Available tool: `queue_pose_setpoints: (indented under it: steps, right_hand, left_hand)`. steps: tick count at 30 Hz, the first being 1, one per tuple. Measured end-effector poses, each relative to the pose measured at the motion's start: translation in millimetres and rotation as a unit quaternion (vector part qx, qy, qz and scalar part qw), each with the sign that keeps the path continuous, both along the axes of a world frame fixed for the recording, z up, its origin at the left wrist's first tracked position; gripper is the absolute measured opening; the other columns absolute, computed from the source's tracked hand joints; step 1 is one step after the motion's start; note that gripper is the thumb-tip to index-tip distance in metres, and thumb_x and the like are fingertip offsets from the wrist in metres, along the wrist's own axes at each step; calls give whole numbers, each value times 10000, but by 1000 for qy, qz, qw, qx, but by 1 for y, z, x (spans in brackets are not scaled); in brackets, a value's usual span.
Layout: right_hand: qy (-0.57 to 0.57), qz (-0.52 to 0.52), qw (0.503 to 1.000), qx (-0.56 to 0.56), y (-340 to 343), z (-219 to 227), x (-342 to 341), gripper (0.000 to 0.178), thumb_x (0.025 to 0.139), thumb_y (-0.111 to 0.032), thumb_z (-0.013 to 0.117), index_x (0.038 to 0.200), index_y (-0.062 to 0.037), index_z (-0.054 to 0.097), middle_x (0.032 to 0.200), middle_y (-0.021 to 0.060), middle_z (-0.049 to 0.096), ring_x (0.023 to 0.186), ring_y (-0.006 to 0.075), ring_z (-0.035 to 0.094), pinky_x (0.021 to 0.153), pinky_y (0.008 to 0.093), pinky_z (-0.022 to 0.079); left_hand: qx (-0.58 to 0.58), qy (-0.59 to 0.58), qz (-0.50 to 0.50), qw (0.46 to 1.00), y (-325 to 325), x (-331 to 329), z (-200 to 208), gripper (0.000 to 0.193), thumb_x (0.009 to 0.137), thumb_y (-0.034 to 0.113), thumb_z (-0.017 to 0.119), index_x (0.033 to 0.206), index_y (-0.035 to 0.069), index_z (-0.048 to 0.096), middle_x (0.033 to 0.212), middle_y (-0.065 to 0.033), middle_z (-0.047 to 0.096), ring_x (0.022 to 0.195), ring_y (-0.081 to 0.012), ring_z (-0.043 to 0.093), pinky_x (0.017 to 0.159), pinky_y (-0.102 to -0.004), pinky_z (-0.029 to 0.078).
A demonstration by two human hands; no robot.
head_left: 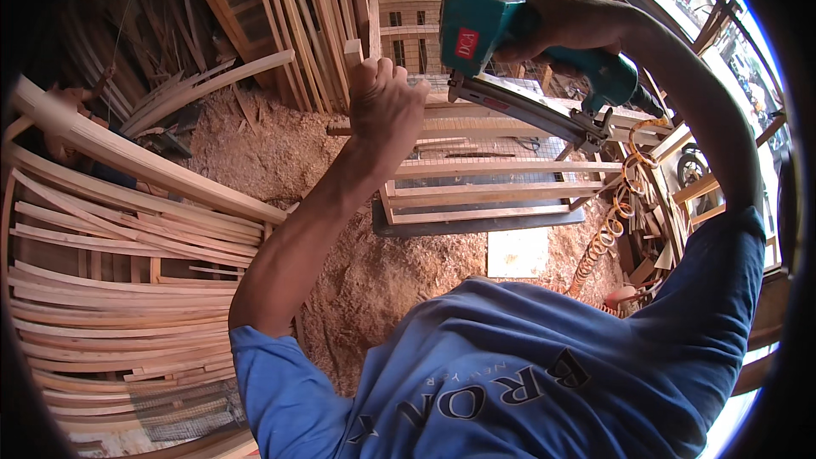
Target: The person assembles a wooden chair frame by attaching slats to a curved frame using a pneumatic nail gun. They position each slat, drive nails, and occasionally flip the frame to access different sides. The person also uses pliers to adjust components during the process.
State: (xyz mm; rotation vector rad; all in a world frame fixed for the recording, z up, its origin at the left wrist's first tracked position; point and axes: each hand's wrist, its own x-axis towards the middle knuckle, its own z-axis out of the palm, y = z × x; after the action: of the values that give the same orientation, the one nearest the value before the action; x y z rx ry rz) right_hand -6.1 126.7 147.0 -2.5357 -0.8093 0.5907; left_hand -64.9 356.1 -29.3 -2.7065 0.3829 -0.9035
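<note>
My right hand point(569, 25) is wrapped round the handle of a teal pneumatic nail gun point(478, 21), its nose pointing down at a slatted wooden frame point(501, 168) that has wire mesh in it. Whether the nose touches the wood, I cannot tell. An orange coiled air hose point(625, 204) hangs near the gun's rear end. My left hand point(387, 106) is closed round a corner of the frame, close to an upright post point(363, 21). Its fingertips are partly hidden. Under the frame lies a dark board point(476, 226).
Sawdust point(365, 289) covers the floor. Long wood strips point(136, 306) are stacked at left, and others point(293, 25) lean upright at the back. A pale square panel point(517, 252) lies near the frame. Scrap wood point(650, 238) is heaped at right. Another person point(68, 119) is at far left.
</note>
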Motion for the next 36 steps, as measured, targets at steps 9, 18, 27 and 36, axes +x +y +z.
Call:
queue_pose_setpoints:
  steps: [9, 18, 27, 36]
  right_hand:
    - [22, -21, 999, -17, 13, 6, 7, 356, 856, -353, 832, 947, -36, 697, 641, 5, 594, 458, 86, 559, 422, 236, 487]
    - [25, -19, 999, -44, 16, 7, 9, 321, 860, -325, 826, 947, -38, 711, 643, 8, 602, 459, 85, 562, 409, 223, 481]
    - [-14, -13, 999, -44, 14, 10, 8, 327, 848, -317, 834, 937, -29, 706, 630, 12, 597, 455, 90, 574, 413, 222, 496]
    - [-7, -24, 999, -44, 10, 9, 11, 336, 823, -319, 857, 893, -37, 688, 627, 12, 597, 448, 95, 574, 405, 227, 493]
  left_hand:
    - [-13, 8, -15, 1000, -1, -3, 4, 141, 846, 101, 639, 906, 185, 734, 796, -29, 616, 931, -189, 580, 922, -384, 311]
    - [-1, 52, 0, 999, -1, -5, 7, 151, 852, 94, 650, 938, 171, 746, 814, -45, 633, 934, -191, 595, 928, -377, 319]
    - [15, 50, -3, 999, 1, -9, 9, 222, 844, 94, 683, 1033, 172, 770, 855, -45, 672, 958, -191, 601, 935, -380, 332]
    - [15, 66, 6, 998, 0, -8, 9, 259, 857, 98, 682, 1085, 184, 770, 887, -51, 690, 969, -195, 606, 946, -383, 330]
